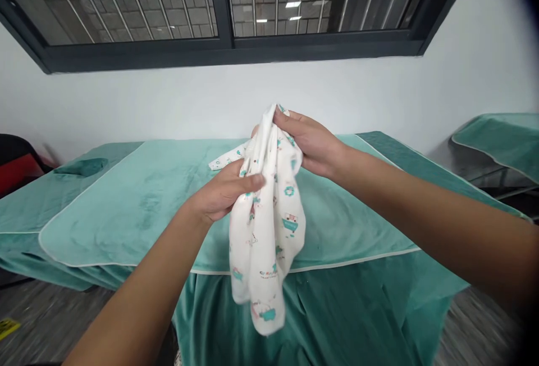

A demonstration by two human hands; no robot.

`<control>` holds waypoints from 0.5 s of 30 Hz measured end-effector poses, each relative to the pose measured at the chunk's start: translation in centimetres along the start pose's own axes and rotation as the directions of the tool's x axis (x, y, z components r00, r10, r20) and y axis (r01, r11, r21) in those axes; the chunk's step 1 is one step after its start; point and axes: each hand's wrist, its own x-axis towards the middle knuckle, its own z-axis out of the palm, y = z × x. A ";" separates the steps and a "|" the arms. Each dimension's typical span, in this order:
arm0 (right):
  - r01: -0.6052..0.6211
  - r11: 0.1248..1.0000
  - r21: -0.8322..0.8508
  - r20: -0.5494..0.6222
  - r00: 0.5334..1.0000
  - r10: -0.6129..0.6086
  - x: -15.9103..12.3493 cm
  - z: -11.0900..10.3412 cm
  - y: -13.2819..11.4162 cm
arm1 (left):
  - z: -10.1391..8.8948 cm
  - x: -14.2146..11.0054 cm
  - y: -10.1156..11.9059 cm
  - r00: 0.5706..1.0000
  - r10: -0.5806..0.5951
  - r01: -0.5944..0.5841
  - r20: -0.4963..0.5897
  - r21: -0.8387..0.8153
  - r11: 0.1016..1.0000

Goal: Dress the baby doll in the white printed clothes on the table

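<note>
Left hand (225, 189) pinching cloth (266, 237), eight o'clock; right hand (315, 142) gripping its top, one o'clock; cloth hanging bunched, not lying flat.

Unreadable small lettering (268, 274) on white cloth (264, 225)

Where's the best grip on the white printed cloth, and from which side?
Probably the loose lower folds of the cloth, pinched from the near side: they hang free below the left hand and right hand, which hold its gathered upper part, and nothing blocks them in front.
</note>
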 end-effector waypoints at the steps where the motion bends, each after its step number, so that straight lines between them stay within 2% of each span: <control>1: -0.024 1.000 0.019 -0.007 1.000 0.024 0.0 0.0 0.3 | -0.2 0.1 -0.1 1.000 -0.014 0.015 0.005 -0.019 1.000; 5: -0.091 0.995 0.032 0.030 0.995 0.090 -0.4 -0.6 1.6 | -0.6 0.7 -0.1 0.974 0.098 -0.129 -0.205 -0.145 0.981; 7: -0.159 0.986 -0.055 0.151 0.975 0.165 -0.8 -1.0 2.1 | -0.7 1.0 0.1 0.946 0.175 -0.230 -0.272 -0.187 0.955; 9: -0.236 0.949 -0.209 0.336 0.894 0.297 -1.3 -1.2 2.4 | -0.6 1.3 0.2 0.934 0.213 -0.275 -0.288 -0.196 0.941; 10: -0.256 0.927 -0.274 0.409 0.841 0.353 -1.5 -1.2 2.5 | -0.5 1.3 0.2 0.937 0.208 -0.269 -0.280 -0.199 0.943; 11: -0.262 0.915 -0.307 0.449 0.808 0.382 -1.6 -1.2 2.5 | -0.5 1.3 0.2 0.944 0.193 -0.251 -0.268 -0.204 0.946; 12: -0.257 0.919 -0.299 0.454 0.809 0.374 -1.7 -1.1 2.5 | -0.4 1.3 0.2 0.951 0.171 -0.228 -0.256 -0.211 0.950; 15: -0.176 0.980 -0.096 0.293 0.936 0.197 -1.2 -0.6 2.4 | -0.5 0.9 -0.3 0.963 0.113 -0.167 -0.246 -0.210 0.963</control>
